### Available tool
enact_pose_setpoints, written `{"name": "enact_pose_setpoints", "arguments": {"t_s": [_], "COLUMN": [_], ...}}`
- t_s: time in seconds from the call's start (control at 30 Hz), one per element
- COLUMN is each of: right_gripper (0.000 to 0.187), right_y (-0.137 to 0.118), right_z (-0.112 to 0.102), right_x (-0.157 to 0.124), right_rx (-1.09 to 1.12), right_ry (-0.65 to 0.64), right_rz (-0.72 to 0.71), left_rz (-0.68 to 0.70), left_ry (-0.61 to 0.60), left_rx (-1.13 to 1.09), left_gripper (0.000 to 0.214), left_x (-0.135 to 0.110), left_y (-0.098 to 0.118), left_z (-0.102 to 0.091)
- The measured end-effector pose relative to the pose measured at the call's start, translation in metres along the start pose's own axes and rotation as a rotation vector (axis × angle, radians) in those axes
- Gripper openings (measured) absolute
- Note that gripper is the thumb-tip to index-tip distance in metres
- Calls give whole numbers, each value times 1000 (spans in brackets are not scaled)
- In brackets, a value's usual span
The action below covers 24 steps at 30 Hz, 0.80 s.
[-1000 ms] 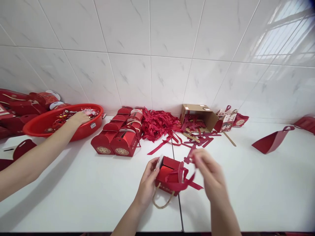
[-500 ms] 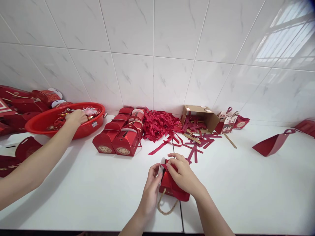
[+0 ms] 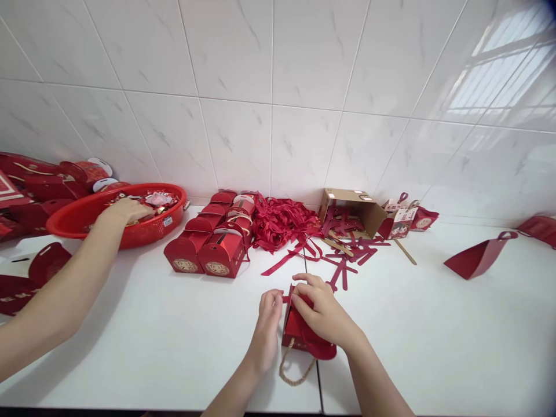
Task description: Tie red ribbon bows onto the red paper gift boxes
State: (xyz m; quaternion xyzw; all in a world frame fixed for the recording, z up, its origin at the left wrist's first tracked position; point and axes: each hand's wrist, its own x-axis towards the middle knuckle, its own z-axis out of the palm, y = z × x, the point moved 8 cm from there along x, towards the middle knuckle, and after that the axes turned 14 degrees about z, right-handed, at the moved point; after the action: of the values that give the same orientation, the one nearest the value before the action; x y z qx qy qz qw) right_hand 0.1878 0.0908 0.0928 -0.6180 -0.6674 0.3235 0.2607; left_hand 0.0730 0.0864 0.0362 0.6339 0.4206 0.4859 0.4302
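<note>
Red gift box sits on the white table under the right hand, whose fingers bend over its top, though I cannot tell whether they grip anything, while the left hand pinches the tip of a red ribbon at the box's left edge. Its rope handle loops toward the wearer; beyond lie a ribbon pile, filed gift boxes to its left and an open cardboard carton to its right. Farther left, another person's hand reaches into a red plastic basin.
</note>
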Motion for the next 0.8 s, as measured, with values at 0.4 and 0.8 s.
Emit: {"name": "enact_pose_setpoints", "arguments": {"t_s": [0.4, 0.8], "right_gripper": [30, 36], "right_y": [60, 88], "right_z": [-59, -3], "right_x": [-32, -22], "right_rx": [341, 446], "right_ry": [349, 84], "right_rz": [112, 243], "left_rz": [-108, 53], "left_ry": [111, -191], "left_rx": [657, 229], "left_gripper": [18, 25], "left_x": [25, 25], "left_y": [-27, -7], "left_z": [-119, -20]}}
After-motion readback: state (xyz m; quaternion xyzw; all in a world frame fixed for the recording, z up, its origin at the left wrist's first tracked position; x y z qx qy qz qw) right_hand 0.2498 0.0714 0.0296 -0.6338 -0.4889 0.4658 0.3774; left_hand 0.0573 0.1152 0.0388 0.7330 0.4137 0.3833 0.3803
